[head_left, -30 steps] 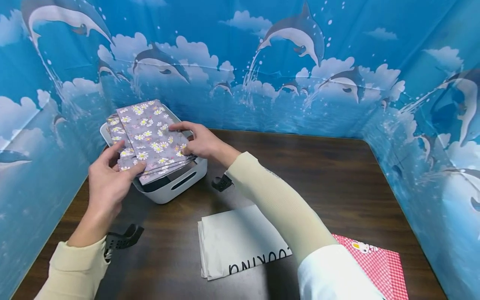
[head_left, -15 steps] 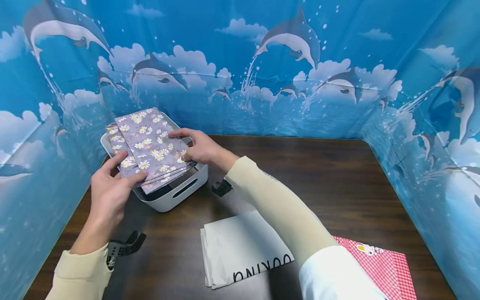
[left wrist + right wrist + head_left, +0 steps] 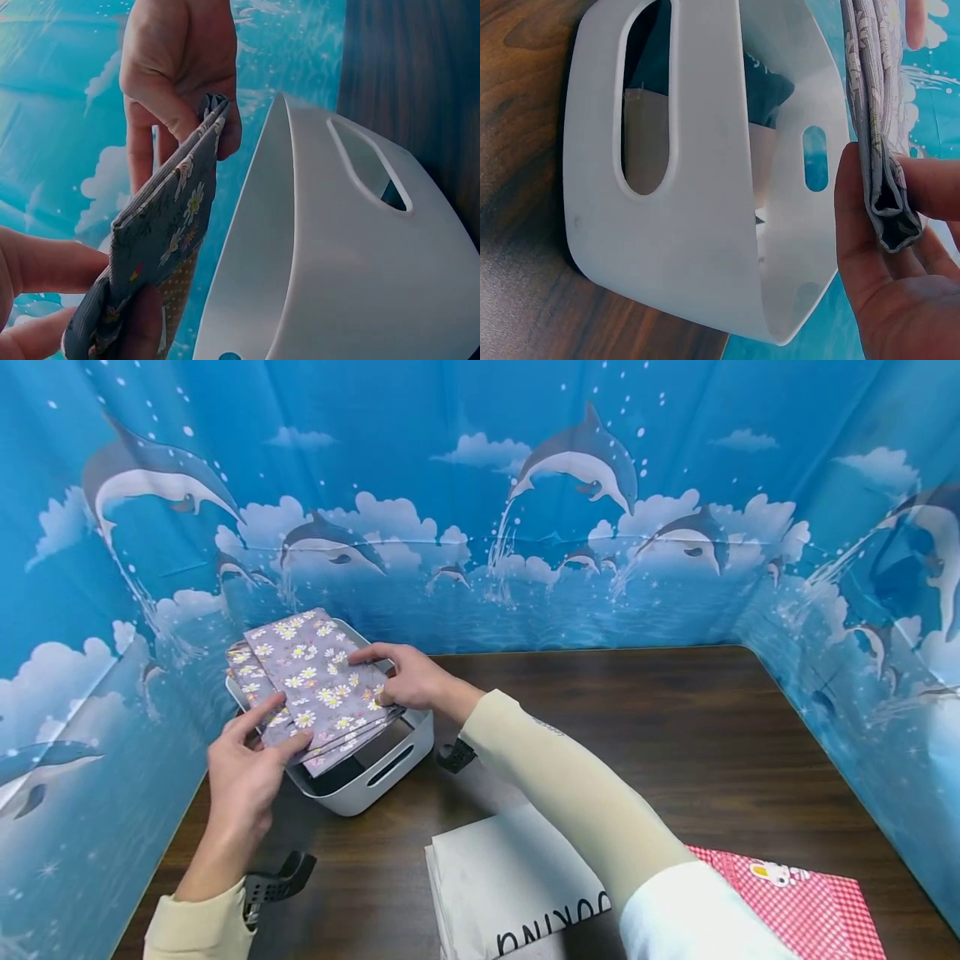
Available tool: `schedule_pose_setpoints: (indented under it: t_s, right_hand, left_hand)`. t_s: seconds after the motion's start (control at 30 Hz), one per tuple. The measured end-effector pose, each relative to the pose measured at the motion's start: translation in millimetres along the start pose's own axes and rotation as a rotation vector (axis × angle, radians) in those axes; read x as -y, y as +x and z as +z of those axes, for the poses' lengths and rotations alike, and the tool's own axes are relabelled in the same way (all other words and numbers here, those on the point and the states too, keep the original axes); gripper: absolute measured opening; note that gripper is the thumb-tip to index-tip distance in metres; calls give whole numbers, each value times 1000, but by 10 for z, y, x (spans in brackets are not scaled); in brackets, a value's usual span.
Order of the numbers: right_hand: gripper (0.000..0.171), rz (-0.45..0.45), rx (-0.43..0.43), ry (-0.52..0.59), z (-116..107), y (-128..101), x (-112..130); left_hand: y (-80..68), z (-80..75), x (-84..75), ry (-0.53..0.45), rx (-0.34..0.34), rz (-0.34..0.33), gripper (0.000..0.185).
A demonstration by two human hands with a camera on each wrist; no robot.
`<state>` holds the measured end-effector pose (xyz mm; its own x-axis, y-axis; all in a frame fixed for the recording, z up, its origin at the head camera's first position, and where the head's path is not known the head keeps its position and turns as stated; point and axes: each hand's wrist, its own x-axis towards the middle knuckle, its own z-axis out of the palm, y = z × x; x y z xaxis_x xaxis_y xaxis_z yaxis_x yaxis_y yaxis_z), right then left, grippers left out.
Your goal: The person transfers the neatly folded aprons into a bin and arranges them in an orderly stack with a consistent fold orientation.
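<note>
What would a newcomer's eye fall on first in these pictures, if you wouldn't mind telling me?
Probably the folded purple daisy-print cloth, held over the white bin at the table's far left by the left hand and right hand. Around the dark wooden table stands a bright blue dolphin backdrop. Nearer the person lie a folded white cloth and a red checked cloth.

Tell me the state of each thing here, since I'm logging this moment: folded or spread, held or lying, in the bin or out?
Floral cloth: folded, held above the bin.
Left hand: pinches the cloth's near edge.
Right hand: grips the cloth's right end.
White bin: upright on the table, open-topped.
White cloth: folded, lying flat.
Red checked cloth: lying flat.
</note>
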<state>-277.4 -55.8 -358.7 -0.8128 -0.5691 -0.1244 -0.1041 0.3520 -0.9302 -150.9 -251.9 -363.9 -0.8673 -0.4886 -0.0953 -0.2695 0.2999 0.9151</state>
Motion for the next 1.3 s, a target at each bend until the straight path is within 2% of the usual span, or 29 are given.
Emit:
schedule_pose_setpoints:
  t_s: [0.2,0.7,1.3]
  right_hand:
    - [65,6,-10,-16,9,42,12]
    - [64,22,-50,-93,-11,72,26]
    - [64,5,-43,-97,-39,64,29]
  left_hand:
    - [22,19,12,87,-13,42,64]
    - [42,61,21,105,-25,49,64]
    - [48,75,-22,102,-22,46,66]
